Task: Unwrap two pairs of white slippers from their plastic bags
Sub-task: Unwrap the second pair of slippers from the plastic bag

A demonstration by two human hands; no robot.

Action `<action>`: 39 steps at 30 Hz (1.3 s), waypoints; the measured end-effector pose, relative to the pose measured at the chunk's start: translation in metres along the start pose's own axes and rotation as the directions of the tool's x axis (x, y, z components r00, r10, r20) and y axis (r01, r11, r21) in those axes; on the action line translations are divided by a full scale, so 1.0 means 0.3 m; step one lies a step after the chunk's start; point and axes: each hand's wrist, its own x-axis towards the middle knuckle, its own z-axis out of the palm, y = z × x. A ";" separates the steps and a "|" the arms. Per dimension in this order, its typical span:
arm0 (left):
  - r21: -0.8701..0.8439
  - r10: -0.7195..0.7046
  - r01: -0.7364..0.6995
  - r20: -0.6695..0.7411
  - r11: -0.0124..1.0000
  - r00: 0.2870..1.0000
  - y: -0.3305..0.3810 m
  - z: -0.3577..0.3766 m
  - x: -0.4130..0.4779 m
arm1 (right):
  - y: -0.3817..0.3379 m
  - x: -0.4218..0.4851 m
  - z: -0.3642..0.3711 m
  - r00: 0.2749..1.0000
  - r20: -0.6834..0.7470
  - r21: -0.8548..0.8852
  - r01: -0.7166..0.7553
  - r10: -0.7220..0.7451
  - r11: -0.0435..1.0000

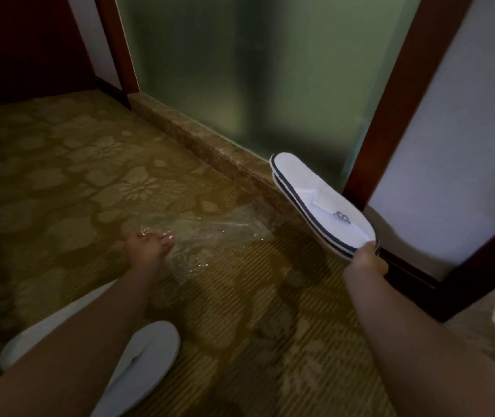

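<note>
My right hand (366, 258) grips the toe end of a stacked pair of white slippers (312, 194) with dark edging, held flat above the floor by the door frame; no wrap shows on them. My left hand (150, 246) holds a crumpled clear plastic bag (210, 233) low over the carpet. Two more white slippers (138, 365) lie on the carpet under my left forearm, one largely hidden behind the arm.
Patterned golden carpet (75, 176) covers the floor. A stone threshold (198, 139) runs below a frosted glass panel (255, 70). A dark wooden door frame (396, 109) and a white wall stand at the right, dark wood furniture at the far left.
</note>
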 end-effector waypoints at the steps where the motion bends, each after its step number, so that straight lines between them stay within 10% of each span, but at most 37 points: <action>1: 0.014 0.002 -0.002 0.025 1.000 1.000 -0.007 0.013 -0.007 | 0.003 -0.003 0.005 1.000 0.010 0.003 -0.004 0.004 1.000; 12: -0.143 0.020 -0.003 0.112 0.990 0.993 -0.031 0.095 -0.061 | 0.020 0.019 0.016 0.996 0.085 0.066 -0.026 0.021 0.997; 22: 0.246 0.005 -0.050 0.182 0.968 0.983 -0.218 0.075 -0.200 | 0.036 0.059 0.019 0.999 0.047 0.008 0.025 -0.026 1.000; 30: 0.515 -0.260 0.118 0.213 0.849 0.942 -0.391 0.065 -0.256 | 0.070 0.074 0.001 0.998 0.065 -0.085 -0.002 0.008 0.996; 39: 0.777 -0.668 0.257 0.263 0.574 0.696 -0.468 0.037 -0.292 | 0.085 0.100 -0.002 0.995 0.096 -0.055 -0.014 0.019 0.998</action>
